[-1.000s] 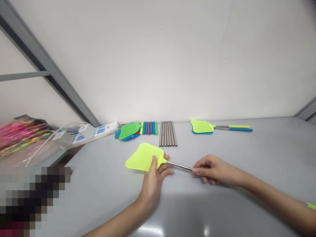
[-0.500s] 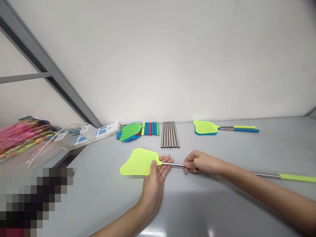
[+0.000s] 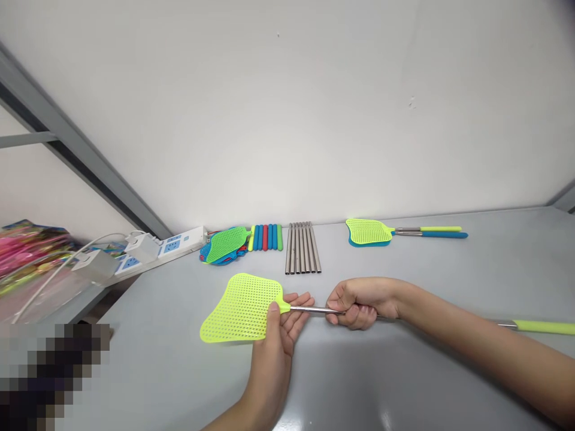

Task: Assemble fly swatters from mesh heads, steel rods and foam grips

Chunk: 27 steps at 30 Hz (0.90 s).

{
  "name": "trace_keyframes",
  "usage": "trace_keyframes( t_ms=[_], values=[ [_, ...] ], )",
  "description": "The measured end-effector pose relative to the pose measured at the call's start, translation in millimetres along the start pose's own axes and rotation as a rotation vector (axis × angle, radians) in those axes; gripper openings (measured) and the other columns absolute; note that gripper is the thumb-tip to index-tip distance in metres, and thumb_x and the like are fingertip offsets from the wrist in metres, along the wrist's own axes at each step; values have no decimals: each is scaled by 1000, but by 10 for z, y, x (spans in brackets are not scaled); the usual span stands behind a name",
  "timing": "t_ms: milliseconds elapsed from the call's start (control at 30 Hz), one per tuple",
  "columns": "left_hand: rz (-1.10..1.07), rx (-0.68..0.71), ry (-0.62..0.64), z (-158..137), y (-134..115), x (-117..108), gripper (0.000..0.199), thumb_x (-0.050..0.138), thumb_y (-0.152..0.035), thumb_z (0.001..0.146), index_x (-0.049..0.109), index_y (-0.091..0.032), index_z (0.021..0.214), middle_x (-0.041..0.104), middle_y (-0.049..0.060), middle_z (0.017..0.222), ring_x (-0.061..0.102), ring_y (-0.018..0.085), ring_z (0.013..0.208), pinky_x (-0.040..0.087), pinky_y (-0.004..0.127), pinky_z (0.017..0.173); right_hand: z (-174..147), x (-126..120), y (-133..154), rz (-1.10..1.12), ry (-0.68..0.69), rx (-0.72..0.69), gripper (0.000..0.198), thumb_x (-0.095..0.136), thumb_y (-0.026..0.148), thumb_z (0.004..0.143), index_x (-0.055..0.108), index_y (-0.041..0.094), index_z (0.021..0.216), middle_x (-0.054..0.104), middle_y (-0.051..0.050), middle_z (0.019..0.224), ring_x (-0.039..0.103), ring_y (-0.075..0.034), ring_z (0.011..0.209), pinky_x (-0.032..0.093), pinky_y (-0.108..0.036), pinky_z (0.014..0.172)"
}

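Note:
A yellow-green fly swatter (image 3: 242, 308) with a perforated head lies across both hands. My left hand (image 3: 275, 353) grips it at the neck, thumb on top and the fingers stretched out underneath. Closed round its thin metal telescopic rod (image 3: 309, 309) is my right hand (image 3: 359, 302), a short way right of the neck. The rod runs on behind my right forearm, which hides part of it. Past the forearm, the yellow-green handle (image 3: 543, 327) comes out and reaches the right edge of the view.
Along the wall lie stacked swatter heads (image 3: 227, 245), a row of coloured grips (image 3: 266, 237), several metal tubes (image 3: 303, 248) and two swatters (image 3: 371, 232) with rods and handles. A power strip (image 3: 184, 240) with white plugs and colourful packages (image 3: 31, 254) are at the left.
My right hand has curled its fingers more fully round the rod. The swatter head sits slightly lower and further left in view, and the whole view has shifted a little.

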State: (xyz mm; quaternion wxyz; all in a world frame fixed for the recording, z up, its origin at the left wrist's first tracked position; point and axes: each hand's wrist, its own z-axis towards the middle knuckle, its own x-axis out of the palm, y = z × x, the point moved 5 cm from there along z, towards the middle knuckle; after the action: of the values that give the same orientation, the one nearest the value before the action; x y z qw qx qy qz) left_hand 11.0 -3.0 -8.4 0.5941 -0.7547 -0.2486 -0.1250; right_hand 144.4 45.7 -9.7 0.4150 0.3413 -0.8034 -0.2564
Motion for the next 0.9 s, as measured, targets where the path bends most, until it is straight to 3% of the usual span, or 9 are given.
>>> trace_keyframes(
  t_ms=[100, 233, 400, 700, 900],
  values=[
    [19, -8, 24, -32, 7, 27, 32, 39, -37, 85, 51, -11, 99, 62, 12, 101, 53, 21, 104, 38, 34, 96, -10, 1, -14, 52, 79, 13, 14, 37, 10, 73, 52, 12, 73, 26, 9, 43, 13, -3, 33, 12, -12, 27],
    [36, -22, 21, -43, 0, 52, 32, 41, -38, 84, 52, -11, 99, 63, 12, 99, 55, 21, 101, 38, 35, 95, -42, 22, -1, 35, 69, -9, 14, 38, 12, 75, 52, 12, 74, 26, 9, 42, 12, -3, 32, 13, -11, 26],
    [41, -80, 104, -13, 34, 90, 34, 40, -37, 84, 52, -9, 99, 64, 13, 93, 58, 20, 94, 37, 36, 95, -62, 40, 26, -130, -103, -75, 21, 47, 32, 80, 55, 14, 78, 33, 9, 44, 16, -2, 31, 12, -12, 25],
    [72, -85, 183, -30, 3, 118, 32, 43, -37, 83, 52, -13, 103, 60, 10, 105, 54, 21, 100, 36, 36, 95, -141, 132, 177, -392, -445, -334, 30, 58, 40, 73, 58, 10, 67, 50, 2, 54, 38, -3, 40, 28, -14, 34],
    [140, -107, 341, -49, 18, 161, 38, 39, -39, 85, 48, -15, 114, 55, 11, 114, 50, 22, 107, 34, 37, 96, -206, 200, 180, -357, -426, -318, 31, 57, 40, 74, 60, 10, 65, 44, 5, 47, 33, -3, 38, 22, -16, 34]
  ],
)
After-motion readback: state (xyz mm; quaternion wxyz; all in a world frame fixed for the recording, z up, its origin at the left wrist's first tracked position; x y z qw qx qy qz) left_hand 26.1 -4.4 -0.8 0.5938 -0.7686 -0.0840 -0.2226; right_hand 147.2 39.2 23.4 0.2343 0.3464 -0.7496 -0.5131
